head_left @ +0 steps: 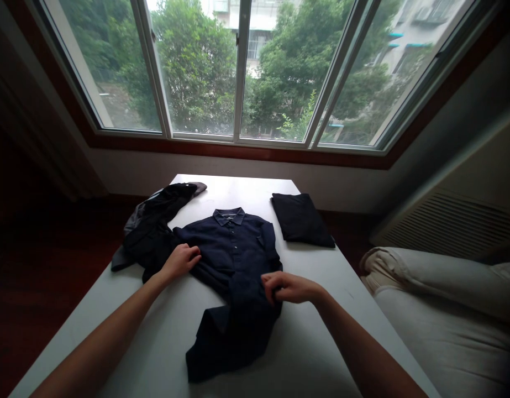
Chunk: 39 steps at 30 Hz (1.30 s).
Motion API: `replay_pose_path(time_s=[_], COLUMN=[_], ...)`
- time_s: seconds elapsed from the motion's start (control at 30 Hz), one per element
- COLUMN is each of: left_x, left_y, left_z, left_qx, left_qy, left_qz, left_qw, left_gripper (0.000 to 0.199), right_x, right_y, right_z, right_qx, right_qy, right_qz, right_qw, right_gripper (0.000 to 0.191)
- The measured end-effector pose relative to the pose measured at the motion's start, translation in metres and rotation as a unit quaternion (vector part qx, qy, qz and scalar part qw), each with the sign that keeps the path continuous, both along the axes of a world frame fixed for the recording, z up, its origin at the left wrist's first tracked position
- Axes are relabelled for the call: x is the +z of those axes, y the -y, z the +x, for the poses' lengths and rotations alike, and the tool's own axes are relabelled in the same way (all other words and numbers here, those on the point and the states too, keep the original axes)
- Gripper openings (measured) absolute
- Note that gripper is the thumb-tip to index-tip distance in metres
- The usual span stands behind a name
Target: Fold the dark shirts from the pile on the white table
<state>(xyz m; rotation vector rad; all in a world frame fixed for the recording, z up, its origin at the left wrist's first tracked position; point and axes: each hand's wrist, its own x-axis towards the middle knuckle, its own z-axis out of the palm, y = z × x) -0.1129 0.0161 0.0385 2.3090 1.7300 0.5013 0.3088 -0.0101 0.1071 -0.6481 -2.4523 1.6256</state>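
A dark navy polo shirt (234,249) lies front side up on the white table (155,337), its collar toward the window. The lower part is bunched and twisted, and its hem trails toward me. My left hand (182,262) is closed on the shirt's left edge, just below the sleeve. On the opposite side, my right hand (288,287) pinches the fabric at the right edge, lower down; its fingertips are partly hidden in the cloth.
A folded black garment (302,220) rests at the table's far right. Rumpled dark clothes (155,226) are heaped along the left edge, partly hanging over. Beyond the table stands a window (238,139); a pale cushioned seat (445,309) is on the right.
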Motion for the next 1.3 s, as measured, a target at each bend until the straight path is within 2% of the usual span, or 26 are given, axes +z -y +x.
replay_pose_path(time_s=[0.1,0.2,0.27,0.33,0.43,0.5,0.57,0.63,0.77,0.87,1.0,1.03,1.1,1.13,1.2,1.27,1.3], left_x=[0.006,0.017,0.025,0.032,0.034,0.030,0.025,0.020,0.018,0.026,0.053,0.059,0.067,0.070,0.077,0.089,0.098], left_y=[0.009,0.025,0.042,0.064,0.100,0.122,0.140,0.155,0.175,0.188,0.207,0.212,0.217,0.218,0.213,0.202,0.195], left_z=[-0.010,-0.001,0.016,0.038,0.071,0.088,0.099,0.105,0.113,0.115,0.108,0.106,0.101,0.099,0.097,0.094,0.092], left_qx=[0.037,0.037,-0.020,-0.124,-0.276,-0.316,-0.318,-0.309,-0.313,-0.334,-0.300,-0.304,-0.342,-0.369,-0.427,-0.468,-0.479], left_qy=[-0.032,-0.052,-0.039,-0.013,0.014,0.017,0.004,-0.024,-0.088,-0.118,-0.118,-0.119,-0.137,-0.152,-0.177,-0.149,-0.109], left_qz=[0.034,0.077,0.080,0.046,-0.008,-0.012,-0.021,-0.048,-0.085,-0.142,-0.242,-0.265,-0.319,-0.350,-0.432,-0.503,-0.524], left_qw=[0.998,0.995,0.996,0.991,0.961,0.948,0.948,0.950,0.942,0.924,0.915,0.907,0.873,0.847,0.774,0.711,0.696], left_gripper=[0.020,0.017,0.016,0.019,0.049,0.063,0.068,0.073,0.084,0.079,0.068,0.061,0.042,0.030,0.009,0.017,0.015], right_x=[0.002,-0.001,-0.004,-0.006,-0.004,-0.001,0.000,-0.004,-0.022,-0.030,-0.030,-0.032,-0.036,-0.039,-0.046,-0.051,-0.053], right_y=[0.016,0.022,0.025,0.029,0.042,0.053,0.065,0.076,0.091,0.098,0.106,0.107,0.109,0.109,0.107,0.105,0.104], right_z=[0.041,0.067,0.071,0.063,0.038,0.020,0.005,-0.003,-0.011,-0.012,-0.012,-0.011,-0.009,-0.007,-0.004,-0.001,-0.001], right_qx=[0.079,0.088,0.057,-0.015,-0.106,-0.090,-0.050,-0.039,-0.101,-0.117,-0.153,-0.169,-0.198,-0.210,-0.231,-0.255,-0.267], right_qy=[0.048,0.097,0.113,0.109,0.089,0.080,0.077,0.084,0.148,0.175,0.144,0.135,0.120,0.115,0.102,0.079,0.064], right_qz=[-0.089,-0.119,-0.108,-0.065,0.012,0.027,0.032,0.066,0.220,0.259,0.244,0.242,0.245,0.251,0.267,0.271,0.266], right_qw=[0.992,0.984,0.986,0.992,0.990,0.992,0.995,0.994,0.959,0.943,0.947,0.946,0.942,0.938,0.930,0.925,0.924], right_gripper=[0.028,0.047,0.055,0.056,0.042,0.031,0.026,0.023,0.018,0.013,0.014,0.014,0.015,0.015,0.016,0.017,0.017])
